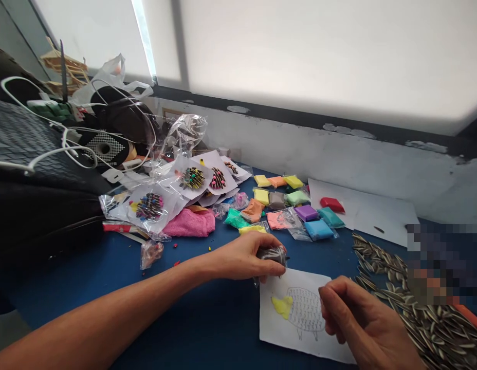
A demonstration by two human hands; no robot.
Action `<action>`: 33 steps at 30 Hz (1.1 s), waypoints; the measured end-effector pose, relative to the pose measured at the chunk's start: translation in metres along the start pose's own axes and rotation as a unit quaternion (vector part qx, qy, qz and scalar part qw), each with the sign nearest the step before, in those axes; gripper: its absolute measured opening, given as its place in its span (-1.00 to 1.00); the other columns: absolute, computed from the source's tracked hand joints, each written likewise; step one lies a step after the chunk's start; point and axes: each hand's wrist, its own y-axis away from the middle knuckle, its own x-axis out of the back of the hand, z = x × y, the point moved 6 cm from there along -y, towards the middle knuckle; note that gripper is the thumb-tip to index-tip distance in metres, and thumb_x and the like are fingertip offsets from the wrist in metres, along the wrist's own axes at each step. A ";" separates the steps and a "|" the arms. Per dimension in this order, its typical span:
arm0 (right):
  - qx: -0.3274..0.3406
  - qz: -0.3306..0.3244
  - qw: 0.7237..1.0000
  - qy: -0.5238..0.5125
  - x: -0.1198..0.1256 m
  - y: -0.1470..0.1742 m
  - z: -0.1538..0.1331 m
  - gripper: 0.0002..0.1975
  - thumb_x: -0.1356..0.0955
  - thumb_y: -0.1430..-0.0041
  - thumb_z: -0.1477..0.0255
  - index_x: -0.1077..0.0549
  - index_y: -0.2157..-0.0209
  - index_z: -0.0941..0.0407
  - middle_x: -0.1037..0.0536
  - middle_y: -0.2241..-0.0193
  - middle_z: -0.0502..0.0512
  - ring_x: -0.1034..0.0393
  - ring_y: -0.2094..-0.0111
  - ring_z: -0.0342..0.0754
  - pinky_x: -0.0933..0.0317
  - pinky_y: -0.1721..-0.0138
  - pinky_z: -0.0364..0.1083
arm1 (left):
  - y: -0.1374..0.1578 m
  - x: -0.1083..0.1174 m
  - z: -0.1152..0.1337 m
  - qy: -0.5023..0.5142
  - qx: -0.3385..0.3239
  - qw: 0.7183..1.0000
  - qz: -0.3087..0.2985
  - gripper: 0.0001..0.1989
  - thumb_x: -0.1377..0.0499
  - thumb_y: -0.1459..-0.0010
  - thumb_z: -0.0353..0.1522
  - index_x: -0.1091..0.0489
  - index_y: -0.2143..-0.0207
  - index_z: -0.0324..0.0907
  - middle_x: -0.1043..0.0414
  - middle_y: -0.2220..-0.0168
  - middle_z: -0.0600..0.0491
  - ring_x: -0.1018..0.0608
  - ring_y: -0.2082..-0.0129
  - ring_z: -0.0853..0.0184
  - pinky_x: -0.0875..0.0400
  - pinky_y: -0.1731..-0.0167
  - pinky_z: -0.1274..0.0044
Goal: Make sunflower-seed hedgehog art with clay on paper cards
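Observation:
My left hand (pixel 257 254) is wrapped round a small clear plastic packet (pixel 272 255) with dark grey or black clay in it, above the top edge of the paper. Under both hands lies a white sheet (pixel 275 321) with a pencil drawing of a hedgehog-like animal (pixel 305 308), its body covered in small marks. Yellow clay (pixel 281 306) covers the animal's pointed head. Over the sheet's right side, my right hand (pixel 358 316) is closed in a pinch, thumb against forefinger. Whatever may be between those fingertips is hidden or too small to name.
Coloured clay packets (pixel 306 213) lie behind my hands. Striped sunflower seeds (pixel 427 321) spread at the right. Bagged seed-and-clay pictures (pixel 149 205) and a pink cloth (pixel 190 222) are at the left, near a black bag (pixel 38 205) and white cables (pixel 65 136).

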 end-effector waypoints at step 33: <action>0.153 0.004 0.987 0.050 -0.013 0.005 -0.010 -0.90 -0.35 -0.26 0.38 -0.54 0.27 0.00 -0.60 0.42 -0.08 -0.47 0.53 -0.19 -0.33 0.55 -0.31 | 0.008 0.008 0.014 -0.151 -0.053 0.984 0.082 -0.42 -0.19 -0.17 -0.37 -0.29 -0.25 -0.19 -0.51 0.18 0.02 -0.50 0.35 0.37 -0.37 0.34 0.56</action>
